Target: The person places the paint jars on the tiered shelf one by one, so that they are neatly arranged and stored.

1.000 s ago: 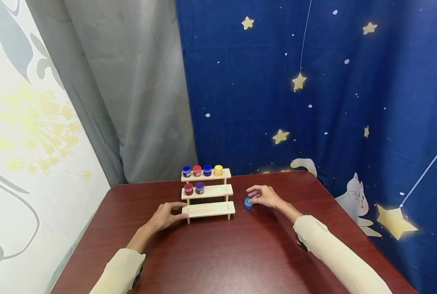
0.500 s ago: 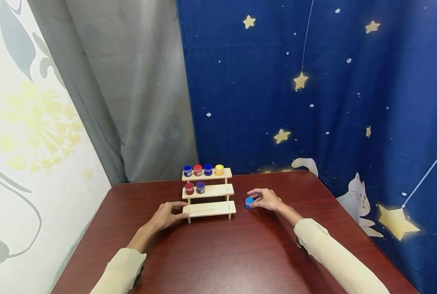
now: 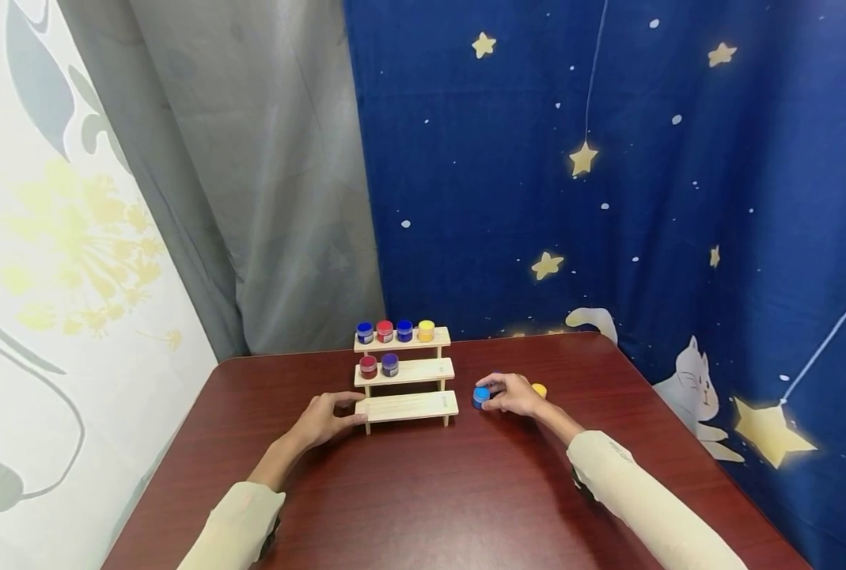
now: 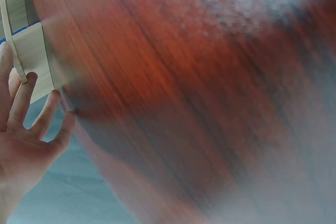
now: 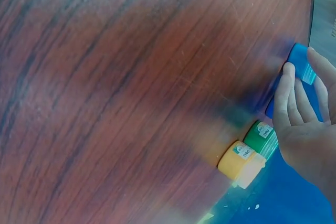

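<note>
A three-tier wooden rack (image 3: pixel 407 406) stands on the table. My left hand (image 3: pixel 320 419) holds the left end of its lowest shelf between thumb and fingers; the thumb is hidden in the left wrist view, where the other fingers spread at the shelf end (image 4: pixel 37 61). To the right of the rack, my right hand (image 3: pixel 514 394) pinches a light blue paint jar (image 3: pixel 480 398), seen in the right wrist view as a blue jar (image 5: pixel 298 60) between thumb and fingertips. Whether it touches the table is unclear. The lowest shelf bears no jars.
Blue, red, blue and yellow jars (image 3: pixel 426 330) line the top shelf. A dark red jar (image 3: pixel 369 366) and a purple jar (image 3: pixel 390 365) occupy the middle one. Beyond my right hand stand a green jar (image 5: pixel 261 137) and a yellow jar (image 5: pixel 241 162). Curtains (image 3: pixel 465 198) hang behind the table.
My right hand has lowered slightly and its fingers have closed around the light blue jar. A yellow jar now shows behind the right wrist. My left hand stays at the rack.
</note>
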A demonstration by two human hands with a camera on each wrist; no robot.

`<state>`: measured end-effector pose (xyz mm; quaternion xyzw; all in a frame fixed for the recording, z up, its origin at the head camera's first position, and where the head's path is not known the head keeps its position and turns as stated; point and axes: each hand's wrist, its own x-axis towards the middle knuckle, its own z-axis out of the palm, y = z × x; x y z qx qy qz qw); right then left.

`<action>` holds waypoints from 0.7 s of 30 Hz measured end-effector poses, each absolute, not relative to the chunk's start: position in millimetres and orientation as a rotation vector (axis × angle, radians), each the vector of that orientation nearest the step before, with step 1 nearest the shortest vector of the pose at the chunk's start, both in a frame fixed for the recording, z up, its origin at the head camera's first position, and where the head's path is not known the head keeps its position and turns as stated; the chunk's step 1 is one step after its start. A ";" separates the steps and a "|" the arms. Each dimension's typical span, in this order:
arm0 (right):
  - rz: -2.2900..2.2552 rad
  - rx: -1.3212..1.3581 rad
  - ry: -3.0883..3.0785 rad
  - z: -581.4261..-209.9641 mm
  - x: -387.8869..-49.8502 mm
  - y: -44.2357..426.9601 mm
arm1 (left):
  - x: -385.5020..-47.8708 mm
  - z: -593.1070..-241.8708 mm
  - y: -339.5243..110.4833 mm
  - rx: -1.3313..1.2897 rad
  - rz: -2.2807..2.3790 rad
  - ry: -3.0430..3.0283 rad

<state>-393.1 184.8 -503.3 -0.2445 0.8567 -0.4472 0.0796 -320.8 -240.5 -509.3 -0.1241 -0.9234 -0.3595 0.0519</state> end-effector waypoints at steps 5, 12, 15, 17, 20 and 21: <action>-1.360 -0.736 2.547 -505.7 -391.5 182.1 | -317.9 -507.9 -240.5 -0.375 -1.105 -2.809; -1.353 -0.714 2.572 -502.2 -390.8 183.3 | -316.5 -508.0 -239.9 -0.374 -1.080 -2.808; -1.340 -0.729 2.600 -495.5 -391.9 184.4 | -317.0 -507.8 -239.9 -0.367 -1.084 -2.812; -1.326 -0.752 2.627 -490.6 -393.2 185.0 | -317.4 -507.9 -240.1 -0.368 -1.087 -2.812; -1.300 -0.807 2.662 -483.7 -395.9 184.8 | -318.5 -508.1 -240.5 -0.362 -1.095 -2.816; -1.293 -0.824 2.670 -481.4 -396.3 184.2 | -318.8 -508.2 -240.5 -0.360 -1.096 -2.819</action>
